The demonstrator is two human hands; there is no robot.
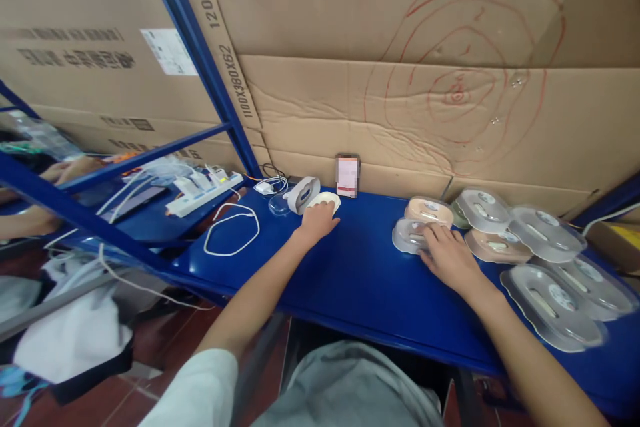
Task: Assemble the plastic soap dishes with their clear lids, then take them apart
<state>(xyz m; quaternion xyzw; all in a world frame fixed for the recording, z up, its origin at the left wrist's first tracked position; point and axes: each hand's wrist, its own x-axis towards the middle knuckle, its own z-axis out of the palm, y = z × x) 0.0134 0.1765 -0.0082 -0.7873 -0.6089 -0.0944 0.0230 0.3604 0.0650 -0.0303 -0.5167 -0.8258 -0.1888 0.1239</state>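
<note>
My left hand (319,220) cups the white oval piece (324,201), right hand (447,255) spread flat on a clear tray (409,235); I'd best lift one tray only.

The small box (347,175) standing at 12 o'clock on the tabletop (360,273) has a blurred face; its print is unreadable. The left hand (317,221) covers part of the cream oval piece (325,200). At 3 o'clock, the clear tray (597,287) is partly cut off by the picture's edge.
</note>
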